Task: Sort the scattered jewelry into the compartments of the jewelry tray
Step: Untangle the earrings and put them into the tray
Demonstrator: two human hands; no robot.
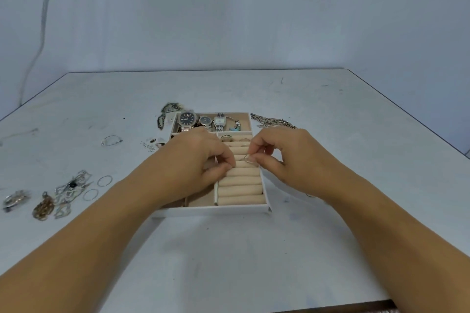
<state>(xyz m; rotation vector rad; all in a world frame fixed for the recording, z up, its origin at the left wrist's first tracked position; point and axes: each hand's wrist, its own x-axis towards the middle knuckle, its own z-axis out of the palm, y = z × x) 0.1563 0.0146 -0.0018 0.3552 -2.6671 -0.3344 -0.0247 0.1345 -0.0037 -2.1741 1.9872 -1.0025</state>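
Over the beige padded ring rolls (240,185) of a white rectangular jewelry tray (213,211), the right hand (287,160) pinches a thin silver ring (247,159) at its fingertips (just above the rolls), while the left hand (193,160) curls onto the rolls beside it, its hold impossible to tell.

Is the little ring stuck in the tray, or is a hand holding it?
Held. The right hand pinches the ring over the padded rolls of the tray; it is not tucked between them.
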